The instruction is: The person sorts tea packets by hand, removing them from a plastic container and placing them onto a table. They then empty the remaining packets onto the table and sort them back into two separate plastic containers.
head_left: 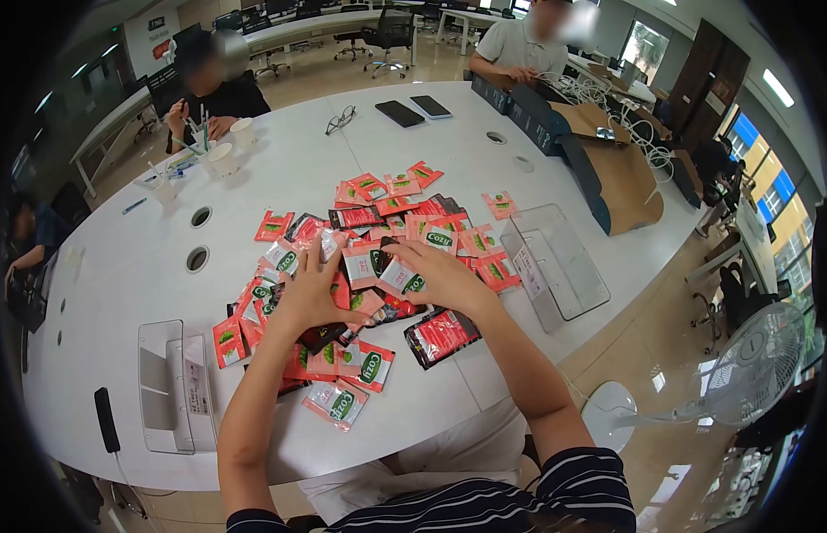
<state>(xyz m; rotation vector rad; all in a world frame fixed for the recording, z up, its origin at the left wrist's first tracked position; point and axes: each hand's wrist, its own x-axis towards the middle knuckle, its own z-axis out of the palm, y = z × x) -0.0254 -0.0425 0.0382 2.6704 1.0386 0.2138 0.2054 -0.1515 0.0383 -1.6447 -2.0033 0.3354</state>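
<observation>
A spread-out heap of small packets, red-and-white "Cozy" ones [372, 367] and dark red-and-black ones [443, 338], lies on the white table. Over the left part of the heap is my left hand [316, 291], its fingers spread and touching packets. My right hand [431, 277] rests on the right part, with its fingertips at a white Cozy packet [400, 276]; its thumb is hidden, and whether it grips the packet is unclear. A clear plastic bin [556, 266] stands right of the heap. Another clear bin [175, 386] is at the left front.
Two phones [399, 113] and glasses [340, 120] lie at the back of the table [280, 169]. Paper cups [222, 159] stand at the back left near a seated person. An open cardboard box [609, 173] and white cables are at the back right by another person.
</observation>
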